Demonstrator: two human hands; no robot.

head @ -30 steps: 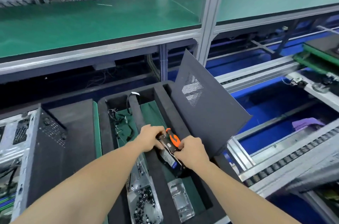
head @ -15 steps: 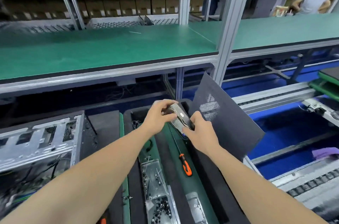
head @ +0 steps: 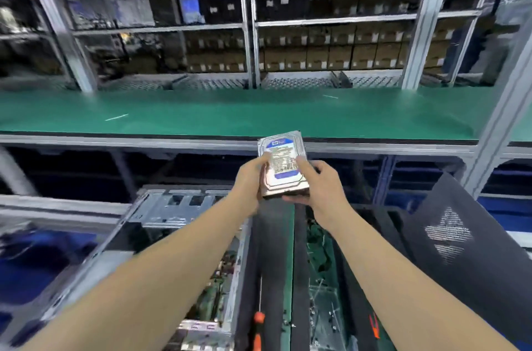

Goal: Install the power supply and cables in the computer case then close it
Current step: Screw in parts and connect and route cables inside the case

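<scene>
A hard drive [head: 283, 162] with a blue and white label is held up in front of me, label facing me. My left hand [head: 250, 182] grips its left edge, thumb on the label. My right hand [head: 322, 186] holds its right edge and underside, thumb on the label. Below and left lies the open grey metal computer case [head: 161, 224], its circuit board [head: 214, 290] showing inside. The dark perforated side panel [head: 454, 247] leans at the right.
A black foam tray [head: 299, 238] with green compartments lies below my hands, holding an orange-handled screwdriver [head: 257, 327], loose cables [head: 319, 247] and a clear screw box [head: 328, 319]. A green shelf [head: 230, 111] runs across behind, racks of boxes above.
Both hands lifted the drive out of the tray and turned it label-up in front of me. The view swung upward and left, bringing the case under my left arm.
</scene>
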